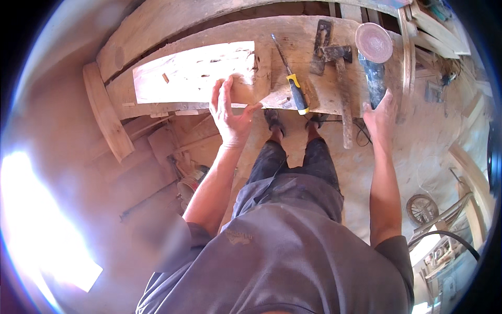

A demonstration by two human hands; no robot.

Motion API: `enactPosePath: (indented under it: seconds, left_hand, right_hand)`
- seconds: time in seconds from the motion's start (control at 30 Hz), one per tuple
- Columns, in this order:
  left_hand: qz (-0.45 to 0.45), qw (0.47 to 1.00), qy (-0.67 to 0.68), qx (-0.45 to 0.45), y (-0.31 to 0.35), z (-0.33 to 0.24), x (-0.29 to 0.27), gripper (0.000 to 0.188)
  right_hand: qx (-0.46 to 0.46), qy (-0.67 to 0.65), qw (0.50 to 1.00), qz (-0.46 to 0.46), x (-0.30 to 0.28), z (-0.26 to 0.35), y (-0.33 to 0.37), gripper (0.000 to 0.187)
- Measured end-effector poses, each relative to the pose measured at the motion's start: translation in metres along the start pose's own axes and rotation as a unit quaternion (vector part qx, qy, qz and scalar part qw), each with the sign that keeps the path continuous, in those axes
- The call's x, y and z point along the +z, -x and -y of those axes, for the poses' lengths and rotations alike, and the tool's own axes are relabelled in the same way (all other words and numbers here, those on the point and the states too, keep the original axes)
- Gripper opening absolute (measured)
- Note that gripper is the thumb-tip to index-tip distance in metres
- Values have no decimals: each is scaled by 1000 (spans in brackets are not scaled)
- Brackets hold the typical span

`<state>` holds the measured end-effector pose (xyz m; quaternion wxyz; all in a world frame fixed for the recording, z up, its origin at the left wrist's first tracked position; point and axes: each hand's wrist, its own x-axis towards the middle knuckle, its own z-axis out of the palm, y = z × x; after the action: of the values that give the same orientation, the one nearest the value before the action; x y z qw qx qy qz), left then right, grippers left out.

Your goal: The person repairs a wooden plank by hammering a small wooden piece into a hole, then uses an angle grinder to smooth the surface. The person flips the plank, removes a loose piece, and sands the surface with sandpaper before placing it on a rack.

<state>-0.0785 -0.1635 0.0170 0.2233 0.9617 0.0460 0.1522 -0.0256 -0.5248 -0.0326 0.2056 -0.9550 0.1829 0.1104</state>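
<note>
My right hand [380, 112] is wrapped round the rear of a blue angle grinder [373, 78]. Its round, pinkish-brown sanding disc [374, 43] points to the far side and faces up. On the near edge of a pale wooden board [193, 76] lies my left hand [230, 118], fingers stretched over the top and thumb spread to the right. Sunlight falls brightly on that board, which has dark cracks and a small wood chip [166, 78] on it. Between my hands are a chisel [293, 83] with a yellow and black handle and a hammer [341, 73] with a wooden handle.
A dark flat tool [320, 44] lies by the hammer head on the wooden bench [293, 31]. Timber pieces [107, 112] stick out at the bench's left end. Offcuts and a bucket [192, 183] stand below. A wheel [422, 209] and more timber [473, 172] are at right.
</note>
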Motion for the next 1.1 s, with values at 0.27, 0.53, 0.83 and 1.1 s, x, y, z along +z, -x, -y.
enactPosePath:
  seconds: [0.27,0.53,0.83,1.1]
  left_hand:
    - [71,990,0,121,-19,28,-23,85]
    - [39,982,-122,136,-105,140,-22,50]
    - [24,983,-129,128,-104,129,-23,48]
    - [12,990,-97,104,-103,133,-25,47]
  right_hand:
    - [-171,-44,973,-148,14,61,41,65]
    - [9,-192,980,-47,44,84,26,47]
    - [77,3,996,-53,82,87,29,55]
    - [52,-268,958,83,31,134,62,31]
